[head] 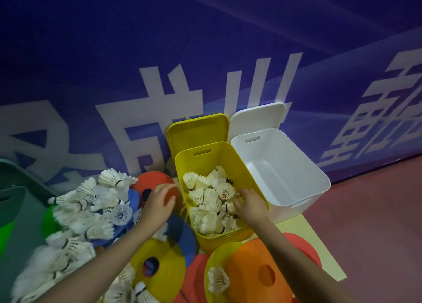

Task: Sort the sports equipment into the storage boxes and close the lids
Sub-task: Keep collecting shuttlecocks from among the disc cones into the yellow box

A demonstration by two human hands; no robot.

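Blue wall banner with large white characters backs a reddish floor, where a pale yellow mat (319, 241) carries the gear. From the head view, a yellow box (258, 165) stands at the mat's far edge, partly filled with shuttlecocks (205, 197), its yellow lid (196, 129) propped upright behind it. Just beside it, the white box (296, 165) holds nothing, its white lid (258, 118) likewise leaning on the wall. The right hand (250, 203) reaches into the yellow box with fingers curled among the shuttlecocks; whether it grips one I cannot tell. The left hand (158, 201) hovers over a red cone (155, 181), fingers relaxed, holding nothing. A loose pile of shuttlecocks (91, 202) lies left, and flat cones (258, 273) cover the near edge. Sorting looks roughly midway: many shuttlecocks remain, no cones are boxed, both lids are open.
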